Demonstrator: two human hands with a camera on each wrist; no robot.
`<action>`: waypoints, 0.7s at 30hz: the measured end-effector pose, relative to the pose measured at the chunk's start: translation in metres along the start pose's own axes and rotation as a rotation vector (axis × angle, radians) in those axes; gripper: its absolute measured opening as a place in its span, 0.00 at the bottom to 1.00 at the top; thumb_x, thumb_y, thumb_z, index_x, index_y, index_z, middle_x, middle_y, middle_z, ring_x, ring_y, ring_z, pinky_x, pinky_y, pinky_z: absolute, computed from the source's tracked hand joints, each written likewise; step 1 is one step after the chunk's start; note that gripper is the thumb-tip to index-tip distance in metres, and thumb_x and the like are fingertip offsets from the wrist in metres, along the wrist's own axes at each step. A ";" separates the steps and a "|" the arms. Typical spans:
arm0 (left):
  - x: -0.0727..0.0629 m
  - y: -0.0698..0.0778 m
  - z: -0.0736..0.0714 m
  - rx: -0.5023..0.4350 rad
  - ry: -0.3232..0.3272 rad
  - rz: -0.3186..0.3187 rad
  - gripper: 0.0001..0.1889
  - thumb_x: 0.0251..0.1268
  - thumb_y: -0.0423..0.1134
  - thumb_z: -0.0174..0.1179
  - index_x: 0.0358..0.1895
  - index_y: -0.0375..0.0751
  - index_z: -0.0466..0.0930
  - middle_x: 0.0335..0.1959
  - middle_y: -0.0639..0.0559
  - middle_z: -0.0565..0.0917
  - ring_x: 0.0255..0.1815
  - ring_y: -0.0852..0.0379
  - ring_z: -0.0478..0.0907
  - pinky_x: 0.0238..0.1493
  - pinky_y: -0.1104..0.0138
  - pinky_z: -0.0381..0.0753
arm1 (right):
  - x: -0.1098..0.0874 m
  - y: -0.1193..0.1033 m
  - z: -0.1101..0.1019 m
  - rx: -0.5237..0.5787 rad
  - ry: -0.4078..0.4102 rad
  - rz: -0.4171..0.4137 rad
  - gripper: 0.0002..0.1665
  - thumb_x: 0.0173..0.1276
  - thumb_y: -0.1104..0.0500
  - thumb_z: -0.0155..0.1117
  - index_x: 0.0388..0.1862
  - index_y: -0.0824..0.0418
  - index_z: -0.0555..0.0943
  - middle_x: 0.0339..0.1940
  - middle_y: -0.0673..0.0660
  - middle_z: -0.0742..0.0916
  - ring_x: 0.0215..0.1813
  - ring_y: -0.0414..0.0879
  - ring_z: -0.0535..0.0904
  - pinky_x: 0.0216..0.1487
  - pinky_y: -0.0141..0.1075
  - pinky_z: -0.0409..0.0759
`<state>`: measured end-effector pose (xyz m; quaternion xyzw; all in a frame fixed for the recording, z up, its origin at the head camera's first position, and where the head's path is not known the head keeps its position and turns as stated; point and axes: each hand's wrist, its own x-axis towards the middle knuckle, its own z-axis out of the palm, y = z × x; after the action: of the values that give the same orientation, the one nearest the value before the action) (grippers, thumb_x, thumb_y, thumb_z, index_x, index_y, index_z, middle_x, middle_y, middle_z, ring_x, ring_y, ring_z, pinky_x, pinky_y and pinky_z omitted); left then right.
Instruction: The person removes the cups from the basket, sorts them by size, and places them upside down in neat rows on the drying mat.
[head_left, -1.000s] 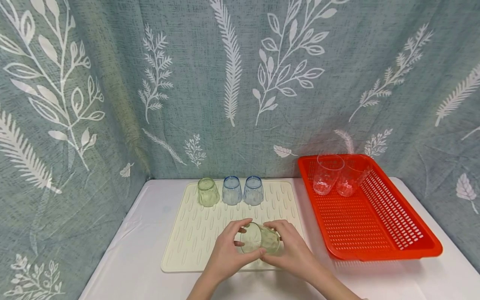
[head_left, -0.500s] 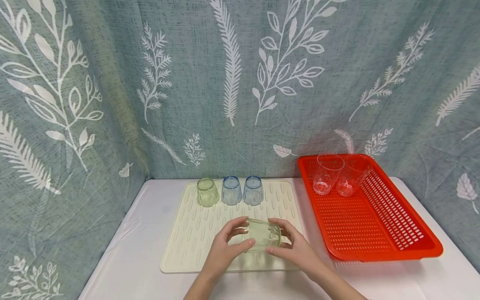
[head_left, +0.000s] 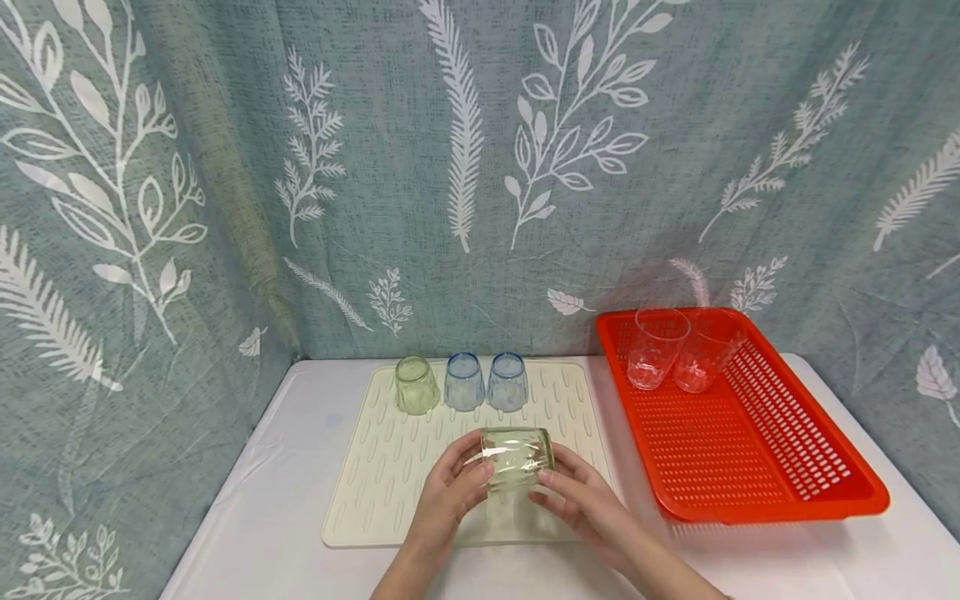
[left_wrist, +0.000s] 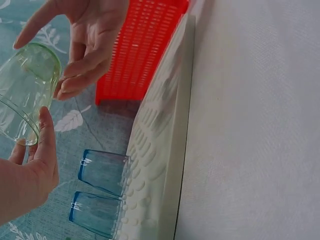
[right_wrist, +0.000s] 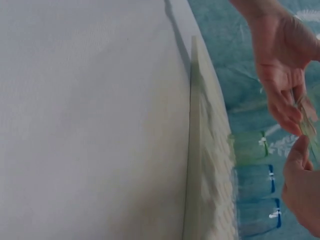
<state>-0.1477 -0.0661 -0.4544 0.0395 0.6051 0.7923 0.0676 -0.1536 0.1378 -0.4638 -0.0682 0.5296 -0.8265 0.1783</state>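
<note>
A light green drinking glass (head_left: 516,457) lies on its side in the air between both hands, over the front of the cream drying mat (head_left: 360,492). My left hand (head_left: 448,492) pinches its left end, thumb in front and fingers behind. At the right end my right hand (head_left: 585,500) holds it, thumb against the front; some of its fingers hang below the glass. The left wrist view shows the glass (left_wrist: 30,85) tilted, with the right hand (left_wrist: 92,40) at its far end. Only a sliver of the glass (right_wrist: 309,122) shows in the right wrist view.
Another green glass (head_left: 417,386) and two blue glasses (head_left: 464,383) stand upside down along the mat's back edge. To the right sits a red plastic basket (head_left: 765,505), with two clear tumblers (head_left: 652,354) leaning in its back end. A patterned curtain (head_left: 450,292) hangs behind the table.
Both hands have turned the green glass from its mouth facing left and toward me to lying level, side toward me. It has also risen a little. The other glasses and basket stay put.
</note>
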 end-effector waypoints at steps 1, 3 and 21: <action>0.000 0.000 0.000 -0.002 -0.002 -0.002 0.34 0.66 0.40 0.58 0.72 0.31 0.58 0.67 0.38 0.68 0.56 0.58 0.73 0.51 0.65 0.76 | 0.000 0.001 0.000 0.013 0.004 0.003 0.41 0.70 0.64 0.58 0.75 0.74 0.50 0.58 0.56 0.79 0.54 0.43 0.78 0.60 0.41 0.77; 0.000 -0.001 0.000 -0.003 -0.006 -0.007 0.34 0.67 0.41 0.57 0.72 0.32 0.57 0.68 0.38 0.67 0.56 0.58 0.73 0.51 0.65 0.76 | 0.000 0.001 0.001 0.034 0.011 0.010 0.42 0.70 0.64 0.58 0.75 0.74 0.49 0.57 0.54 0.79 0.54 0.42 0.78 0.60 0.40 0.77; -0.004 -0.007 -0.010 0.045 -0.078 0.000 0.34 0.69 0.41 0.57 0.73 0.31 0.55 0.69 0.37 0.65 0.62 0.54 0.70 0.58 0.65 0.74 | 0.005 0.007 0.001 0.064 0.029 0.012 0.33 0.72 0.63 0.56 0.71 0.71 0.58 0.52 0.52 0.81 0.54 0.44 0.78 0.61 0.41 0.76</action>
<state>-0.1451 -0.0743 -0.4640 0.0720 0.6195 0.7765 0.0905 -0.1561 0.1330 -0.4704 -0.0471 0.5057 -0.8428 0.1779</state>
